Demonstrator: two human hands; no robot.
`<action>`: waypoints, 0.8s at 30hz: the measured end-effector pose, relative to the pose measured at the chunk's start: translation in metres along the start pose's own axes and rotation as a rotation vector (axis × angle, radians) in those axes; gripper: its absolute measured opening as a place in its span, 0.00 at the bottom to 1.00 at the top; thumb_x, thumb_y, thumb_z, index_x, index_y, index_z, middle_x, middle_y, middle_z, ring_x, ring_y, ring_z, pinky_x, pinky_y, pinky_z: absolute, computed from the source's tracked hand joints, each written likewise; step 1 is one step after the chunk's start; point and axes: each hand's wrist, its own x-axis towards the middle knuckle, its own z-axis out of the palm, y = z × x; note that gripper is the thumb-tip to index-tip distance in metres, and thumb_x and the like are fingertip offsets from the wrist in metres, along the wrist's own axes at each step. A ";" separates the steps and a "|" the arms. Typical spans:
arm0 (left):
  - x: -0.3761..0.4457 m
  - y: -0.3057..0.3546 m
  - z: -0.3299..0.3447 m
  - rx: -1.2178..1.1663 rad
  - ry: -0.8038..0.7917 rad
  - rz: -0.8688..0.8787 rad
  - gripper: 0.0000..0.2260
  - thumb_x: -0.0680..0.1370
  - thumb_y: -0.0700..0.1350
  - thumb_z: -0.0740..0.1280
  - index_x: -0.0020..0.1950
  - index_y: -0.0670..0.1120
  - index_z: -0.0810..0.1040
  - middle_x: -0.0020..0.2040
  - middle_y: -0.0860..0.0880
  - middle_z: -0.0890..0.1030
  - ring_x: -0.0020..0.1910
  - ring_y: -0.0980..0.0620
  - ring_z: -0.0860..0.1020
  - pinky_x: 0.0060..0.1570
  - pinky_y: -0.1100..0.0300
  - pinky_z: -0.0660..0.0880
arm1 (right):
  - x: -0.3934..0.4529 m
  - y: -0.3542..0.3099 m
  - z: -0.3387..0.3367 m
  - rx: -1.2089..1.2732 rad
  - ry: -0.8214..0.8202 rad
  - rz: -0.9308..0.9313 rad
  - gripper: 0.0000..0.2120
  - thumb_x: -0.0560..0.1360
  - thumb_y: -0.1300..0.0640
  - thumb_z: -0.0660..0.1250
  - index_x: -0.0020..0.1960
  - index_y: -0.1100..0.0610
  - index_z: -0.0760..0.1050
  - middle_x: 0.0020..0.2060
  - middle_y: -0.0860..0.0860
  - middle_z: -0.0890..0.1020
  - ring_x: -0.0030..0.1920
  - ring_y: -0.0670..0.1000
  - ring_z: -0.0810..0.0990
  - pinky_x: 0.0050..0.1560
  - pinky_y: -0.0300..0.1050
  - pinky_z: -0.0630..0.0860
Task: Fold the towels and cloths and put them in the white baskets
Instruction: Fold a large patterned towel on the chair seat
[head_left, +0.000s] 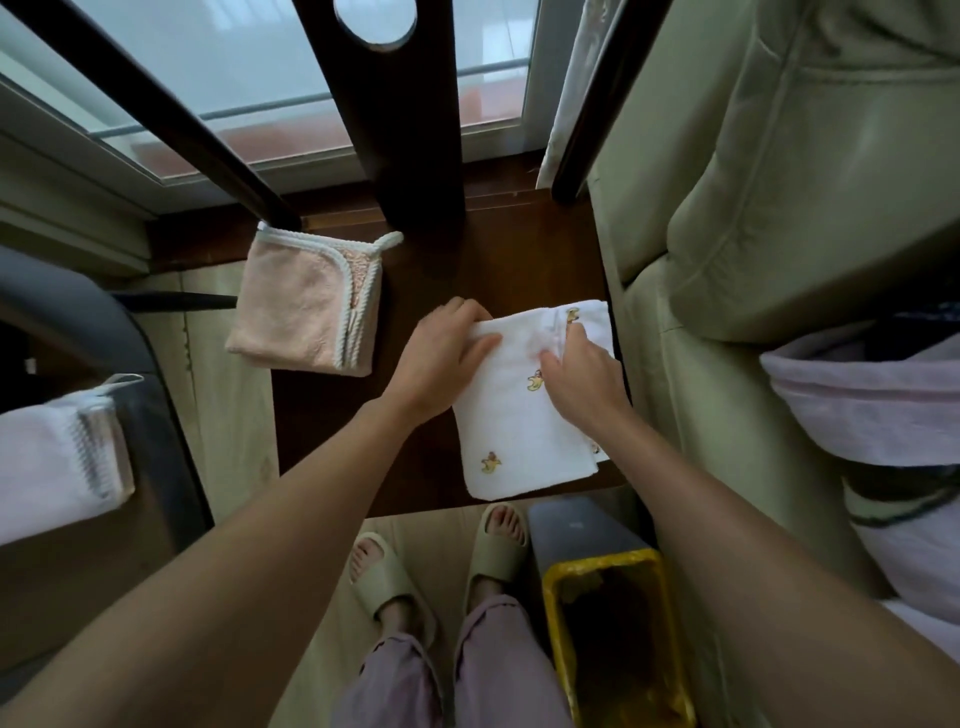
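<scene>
White towel (519, 415): folded, overhanging table's (431, 280) near edge.
Left hand (441, 353): pinches towel's far edge.
Right hand (582, 379): fingers curled gripping fold.
Pink cloth (301, 306): folded, well apart.

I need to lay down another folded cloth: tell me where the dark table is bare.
Bare: the strip between the pink cloth and the white towel, and the table's near left corner. Crowded: the right side, where both hands work the towel.

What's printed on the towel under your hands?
Small yellow bananas on the white towel, seen in the head view.
</scene>
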 end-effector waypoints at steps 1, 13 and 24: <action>0.000 0.002 -0.001 -0.034 -0.035 -0.011 0.09 0.81 0.50 0.62 0.57 0.46 0.73 0.49 0.52 0.75 0.47 0.55 0.73 0.45 0.65 0.66 | 0.001 0.001 -0.003 -0.011 0.010 -0.022 0.13 0.82 0.58 0.54 0.64 0.62 0.66 0.34 0.49 0.71 0.35 0.52 0.73 0.34 0.45 0.65; 0.023 0.003 0.001 0.362 -0.286 0.017 0.09 0.83 0.55 0.51 0.51 0.50 0.64 0.35 0.55 0.72 0.36 0.52 0.71 0.62 0.49 0.62 | 0.017 0.020 -0.023 0.201 0.004 0.175 0.05 0.83 0.59 0.51 0.54 0.58 0.64 0.37 0.50 0.70 0.36 0.50 0.71 0.33 0.46 0.67; 0.024 0.001 0.021 0.350 -0.147 -0.055 0.11 0.81 0.57 0.59 0.54 0.51 0.72 0.41 0.54 0.76 0.42 0.52 0.75 0.63 0.49 0.61 | 0.016 0.032 -0.002 -0.416 0.256 -0.319 0.23 0.82 0.54 0.58 0.76 0.54 0.61 0.74 0.59 0.63 0.73 0.59 0.63 0.69 0.53 0.64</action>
